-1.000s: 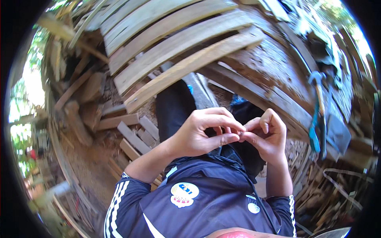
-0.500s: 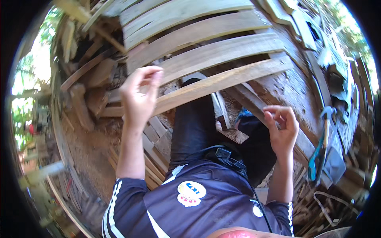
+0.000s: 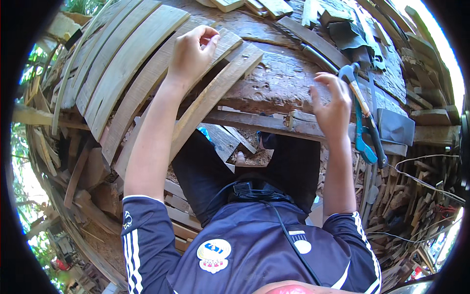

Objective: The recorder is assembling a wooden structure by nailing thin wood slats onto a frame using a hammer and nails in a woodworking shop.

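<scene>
My left hand (image 3: 192, 55) is raised over the ends of the slatted wooden panel (image 3: 155, 30), thumb and fingertips pinched together. Whatever they may hold is too small to make out. My right hand (image 3: 334, 107) hovers in front of the rough workbench (image 3: 281, 78), its fingers curved and apart with nothing visible between them. Just right of it lies a claw hammer (image 3: 359, 97) with a pale wooden handle. A teal-handled tool (image 3: 364, 143) sits against the hammer.
A grey metal sheet or blade (image 3: 395, 126) lies beside the tools. Torn dark sheeting (image 3: 348, 38) and wood offcuts (image 3: 274, 7) lie on the far bench. Stacked scrap wood (image 3: 433, 171) fills the right side, crossed by a pale cable (image 3: 426, 188). More boards (image 3: 178, 208) lie near my legs.
My view has turned to the right, so the slatted panel now sits further left and the hammer nearer my right hand. Both hands appear higher, the left still pinched.
</scene>
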The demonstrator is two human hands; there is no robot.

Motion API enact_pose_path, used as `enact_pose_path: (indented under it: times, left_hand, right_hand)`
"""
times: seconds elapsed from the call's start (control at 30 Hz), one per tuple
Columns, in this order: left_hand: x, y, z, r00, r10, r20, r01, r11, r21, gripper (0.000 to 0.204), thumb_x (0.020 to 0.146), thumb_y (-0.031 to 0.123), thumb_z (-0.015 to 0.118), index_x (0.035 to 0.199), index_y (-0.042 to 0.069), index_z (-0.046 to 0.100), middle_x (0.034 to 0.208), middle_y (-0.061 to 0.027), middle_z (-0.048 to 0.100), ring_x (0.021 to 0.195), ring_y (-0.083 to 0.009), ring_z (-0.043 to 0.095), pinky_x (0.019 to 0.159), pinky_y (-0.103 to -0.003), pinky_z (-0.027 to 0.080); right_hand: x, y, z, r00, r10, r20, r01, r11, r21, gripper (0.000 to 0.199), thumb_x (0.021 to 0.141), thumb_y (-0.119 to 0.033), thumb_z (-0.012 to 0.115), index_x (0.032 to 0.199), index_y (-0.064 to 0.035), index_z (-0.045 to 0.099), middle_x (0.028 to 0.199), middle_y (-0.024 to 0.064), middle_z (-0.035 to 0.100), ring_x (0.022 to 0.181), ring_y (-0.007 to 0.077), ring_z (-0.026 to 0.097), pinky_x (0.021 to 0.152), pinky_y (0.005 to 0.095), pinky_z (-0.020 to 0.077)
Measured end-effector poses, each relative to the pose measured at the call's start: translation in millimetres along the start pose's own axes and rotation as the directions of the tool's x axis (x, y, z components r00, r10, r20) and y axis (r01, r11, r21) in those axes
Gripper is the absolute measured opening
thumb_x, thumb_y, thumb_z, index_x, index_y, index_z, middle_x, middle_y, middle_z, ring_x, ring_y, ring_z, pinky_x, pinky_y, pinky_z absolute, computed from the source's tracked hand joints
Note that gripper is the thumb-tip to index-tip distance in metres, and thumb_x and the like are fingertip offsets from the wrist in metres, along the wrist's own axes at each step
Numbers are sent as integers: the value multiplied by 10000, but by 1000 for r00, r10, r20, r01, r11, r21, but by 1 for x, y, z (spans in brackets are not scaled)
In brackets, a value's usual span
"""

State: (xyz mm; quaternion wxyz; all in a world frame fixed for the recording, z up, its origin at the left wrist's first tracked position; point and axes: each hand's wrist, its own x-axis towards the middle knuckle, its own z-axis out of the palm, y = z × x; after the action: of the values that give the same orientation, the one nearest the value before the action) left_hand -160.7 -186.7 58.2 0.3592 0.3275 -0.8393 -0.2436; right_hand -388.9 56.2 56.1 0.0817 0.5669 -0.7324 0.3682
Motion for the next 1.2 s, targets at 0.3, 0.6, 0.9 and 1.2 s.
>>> enact_pose_path:
  times: [0.3,0.6,0.9,1.2]
  left_hand:
    - [6,-16,16,999,-7,-49,7,1000,1,160,908,195,712,962,47,745,851,-79,753,735,-153,712,681,-287,559]
    - [10,-18,21,996,-35,-85,35,999,-9,145,896,170,725,977,51,749,855,-69,758,718,-138,707,675,-282,557]
    - [16,-23,25,992,-89,-89,83,994,-74,135,888,171,733,970,67,756,866,-68,763,703,-135,705,666,-277,554]
    - [16,-22,25,994,-42,-98,37,998,-59,116,881,151,741,975,89,770,868,-61,767,704,-123,708,651,-269,554]
  right_hand:
    - [-23,84,-52,975,224,-7,-209,898,-387,420,850,-128,704,1248,-95,577,1219,139,616,1141,371,589,974,464,471]
    - [-14,107,-55,960,279,12,-242,852,-464,420,870,-113,667,1276,-109,561,1167,156,620,1037,380,638,883,461,523]
    - [-11,113,-68,982,184,38,-142,859,-492,228,958,-156,594,1166,-72,630,1066,135,636,866,388,674,743,468,554]
    - [51,35,-83,995,90,32,-85,987,-138,192,966,-139,607,1075,10,662,863,181,677,712,316,650,665,377,504]
